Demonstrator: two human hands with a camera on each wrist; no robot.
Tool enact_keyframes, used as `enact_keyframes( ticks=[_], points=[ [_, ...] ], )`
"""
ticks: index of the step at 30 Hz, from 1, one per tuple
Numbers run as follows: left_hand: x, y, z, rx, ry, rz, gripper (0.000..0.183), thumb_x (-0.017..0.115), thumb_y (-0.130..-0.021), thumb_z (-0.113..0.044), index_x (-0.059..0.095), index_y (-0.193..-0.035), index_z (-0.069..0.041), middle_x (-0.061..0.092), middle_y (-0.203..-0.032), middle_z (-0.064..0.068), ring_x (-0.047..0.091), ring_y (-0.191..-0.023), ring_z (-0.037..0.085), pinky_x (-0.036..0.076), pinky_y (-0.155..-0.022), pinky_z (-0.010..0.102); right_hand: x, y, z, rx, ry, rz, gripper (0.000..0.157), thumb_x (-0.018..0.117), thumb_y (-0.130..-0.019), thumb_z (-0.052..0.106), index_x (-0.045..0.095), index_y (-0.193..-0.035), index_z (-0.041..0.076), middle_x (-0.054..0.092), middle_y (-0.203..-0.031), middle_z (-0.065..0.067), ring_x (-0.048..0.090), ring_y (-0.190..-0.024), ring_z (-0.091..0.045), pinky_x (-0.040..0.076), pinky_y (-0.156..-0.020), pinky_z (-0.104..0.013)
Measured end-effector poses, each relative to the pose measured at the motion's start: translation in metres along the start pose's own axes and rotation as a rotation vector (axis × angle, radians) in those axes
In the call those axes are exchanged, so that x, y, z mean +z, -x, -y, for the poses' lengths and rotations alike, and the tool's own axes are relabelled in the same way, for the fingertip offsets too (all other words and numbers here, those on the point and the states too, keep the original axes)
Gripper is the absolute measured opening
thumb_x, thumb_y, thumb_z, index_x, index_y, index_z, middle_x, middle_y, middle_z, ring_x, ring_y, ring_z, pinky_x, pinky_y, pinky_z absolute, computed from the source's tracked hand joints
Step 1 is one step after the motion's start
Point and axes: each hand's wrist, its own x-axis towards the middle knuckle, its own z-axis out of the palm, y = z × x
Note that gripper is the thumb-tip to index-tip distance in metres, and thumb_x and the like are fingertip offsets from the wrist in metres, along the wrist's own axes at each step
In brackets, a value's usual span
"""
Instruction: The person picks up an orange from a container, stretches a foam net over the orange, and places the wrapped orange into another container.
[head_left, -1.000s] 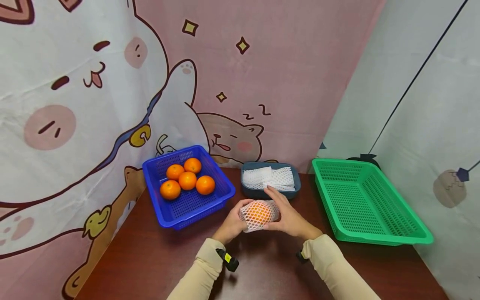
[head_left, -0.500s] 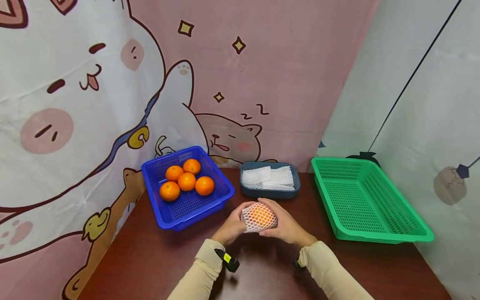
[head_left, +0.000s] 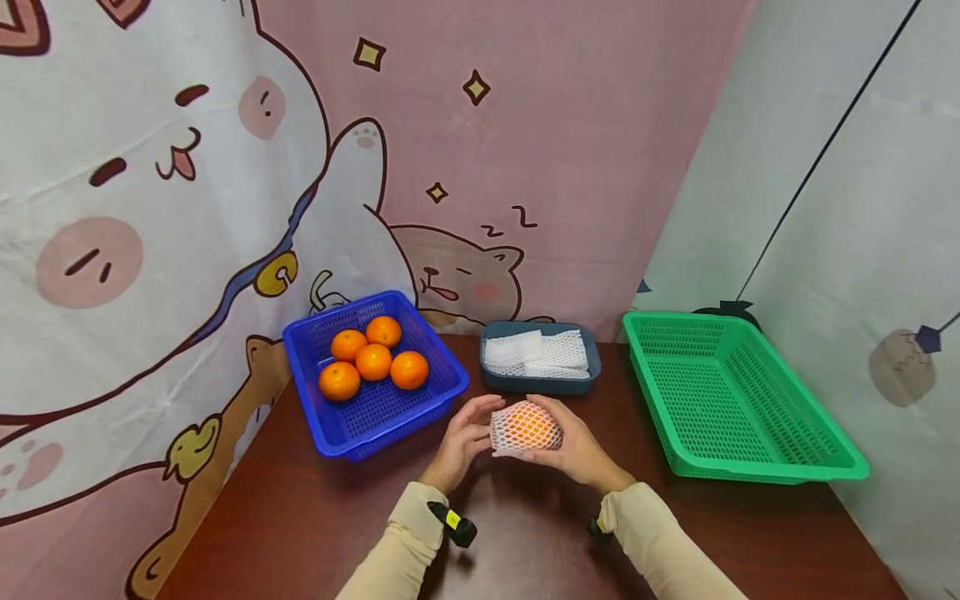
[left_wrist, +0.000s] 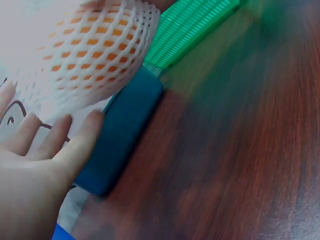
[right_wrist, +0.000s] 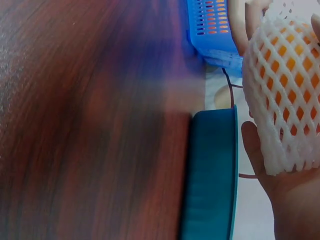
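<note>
An orange in a white foam net sleeve is held above the table by my right hand, thumb and fingers curled round its right side. My left hand is at the sleeve's loose left end, fingers spread and loosely bent. In the left wrist view the fingertips of my left hand lie close to the net's edge; whether they touch it cannot be told. The right wrist view has the netted orange resting against my right palm.
Several bare oranges lie in a blue basket at the left. Behind the hands, a dark blue-grey tray holds flat white net sleeves. A green basket stands at the right on the brown table.
My right hand closed in on the netted orange from a more spread pose. My left hand has since loosened its grip, and the orange has shifted slightly right.
</note>
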Motion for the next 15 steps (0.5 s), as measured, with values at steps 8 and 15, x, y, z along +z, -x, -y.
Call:
enact_keyframes(
  ticks=[8,15],
  points=[
    [0.015,0.0,-0.015,0.08,-0.273,0.029,0.059,0.063,-0.089,0.001,0.041,-0.144,0.0,0.046,-0.141,0.019,0.049,-0.119,0.034,0.045,-0.095,0.033,0.0,-0.001,0.015,-0.003,0.007,-0.001,0.085,0.086,-0.073,0.024,0.043,-0.145,0.015,0.049,-0.14,-0.005,0.05,-0.118,-0.024,0.04,-0.1,-0.051],
    [0.022,0.004,-0.025,0.085,-0.398,0.046,0.062,0.072,-0.083,-0.002,0.047,-0.14,-0.001,0.053,-0.134,0.014,0.051,-0.115,0.022,0.043,-0.095,0.029,0.0,-0.001,0.033,-0.063,0.025,-0.008,0.081,0.085,-0.073,0.017,0.044,-0.142,0.006,0.05,-0.138,-0.01,0.05,-0.119,-0.026,0.04,-0.1,-0.05]
  ],
)
